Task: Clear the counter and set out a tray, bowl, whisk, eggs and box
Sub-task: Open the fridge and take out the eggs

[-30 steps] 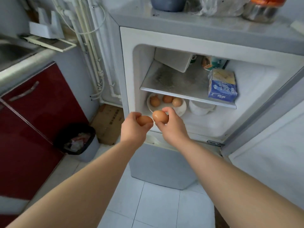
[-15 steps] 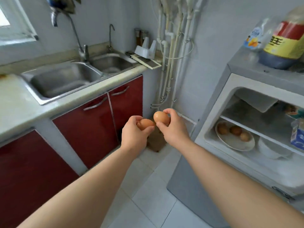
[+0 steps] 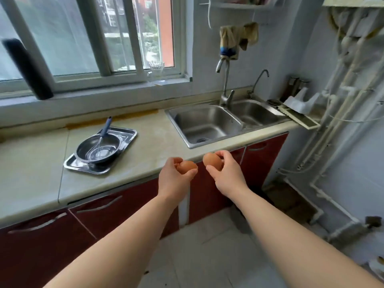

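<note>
My left hand is shut on a brown egg, and my right hand is shut on a second brown egg. Both hands hover at the front edge of the pale counter, just right of its middle. To the left on the counter lies a steel tray. A steel bowl stands on the tray, and a whisk with a blue handle rests in the bowl. No box shows in this view.
A double steel sink with a tall faucet is set into the counter at right. Red cabinet doors run below. White pipes climb the right wall. A glass stands on the window sill.
I have turned left, away from the open fridge, with an egg in each hand. The fridge has left the view; the counter with tray, bowl and whisk has come in.
</note>
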Motion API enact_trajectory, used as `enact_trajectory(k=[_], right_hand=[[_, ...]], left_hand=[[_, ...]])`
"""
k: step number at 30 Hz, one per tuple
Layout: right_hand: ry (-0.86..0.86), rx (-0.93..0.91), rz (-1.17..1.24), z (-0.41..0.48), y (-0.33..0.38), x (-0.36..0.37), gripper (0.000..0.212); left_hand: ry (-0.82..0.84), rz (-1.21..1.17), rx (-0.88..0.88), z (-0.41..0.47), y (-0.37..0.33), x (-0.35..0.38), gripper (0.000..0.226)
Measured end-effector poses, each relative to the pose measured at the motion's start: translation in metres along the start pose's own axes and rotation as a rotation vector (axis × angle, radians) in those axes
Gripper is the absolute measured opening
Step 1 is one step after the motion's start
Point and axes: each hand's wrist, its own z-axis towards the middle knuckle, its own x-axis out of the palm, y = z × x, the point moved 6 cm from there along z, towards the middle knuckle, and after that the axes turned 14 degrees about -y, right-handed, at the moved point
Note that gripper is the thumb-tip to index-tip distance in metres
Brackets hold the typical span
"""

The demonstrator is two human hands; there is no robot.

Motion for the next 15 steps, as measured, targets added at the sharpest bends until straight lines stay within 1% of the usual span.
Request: enact_trajectory(k=[4,8,15], right_hand=[[0.088,-0.027,0.031,0.001,0.051,0.073,0.042],[0.162,-0.051,0.046,0.006,0.087,0.131,0.042],[0.238,-0.093,0.007,0.046,0.116,0.198,0.043]], left_hand=[[-0.088,0.036,-0.042,0.056,0.032,-0.063,0.063],[-0.155,0.079,-0.087,0.100,0.056,-0.106,0.061],[-0.229,0.075,-0.163,0.164,0.082,-0.129,0.052]])
